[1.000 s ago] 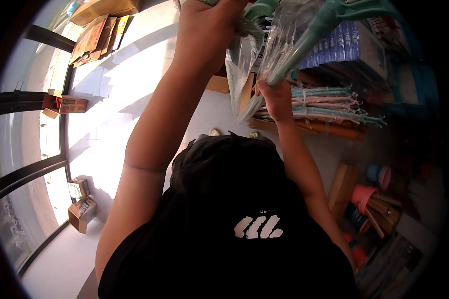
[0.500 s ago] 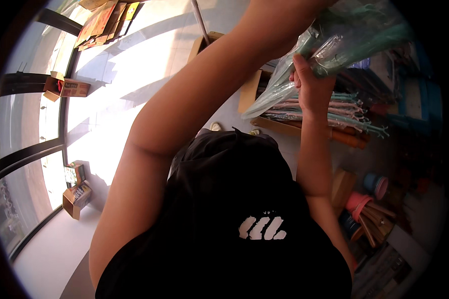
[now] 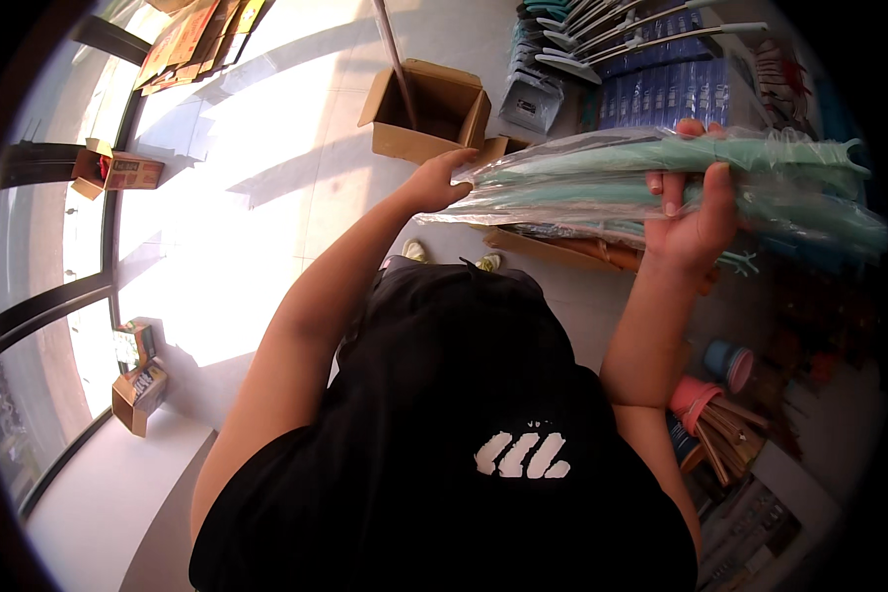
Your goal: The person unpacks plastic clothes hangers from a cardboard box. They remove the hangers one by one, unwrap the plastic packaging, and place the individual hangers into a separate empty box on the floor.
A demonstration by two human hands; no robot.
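A long bundle of mint-green pieces in a clear plastic sleeve lies level across in front of me, its hooked tips at the right end. My right hand is closed round it from below, the fingers partly seen through the film. At the left end my left hand grips the gathered plastic between thumb and fingers. Below the bundle a cardboard carton is partly hidden by it.
An open cardboard box with a pole in it stands beyond my left hand. Mops with metal handles and blue packs are stacked at the far right. Pink buckets stand at right, flattened cartons at far left.
The bundle has swung down from the upper right to lie level across. My left arm has drawn back to the left, its hand now at the bundle's left end; my right hand has moved right.
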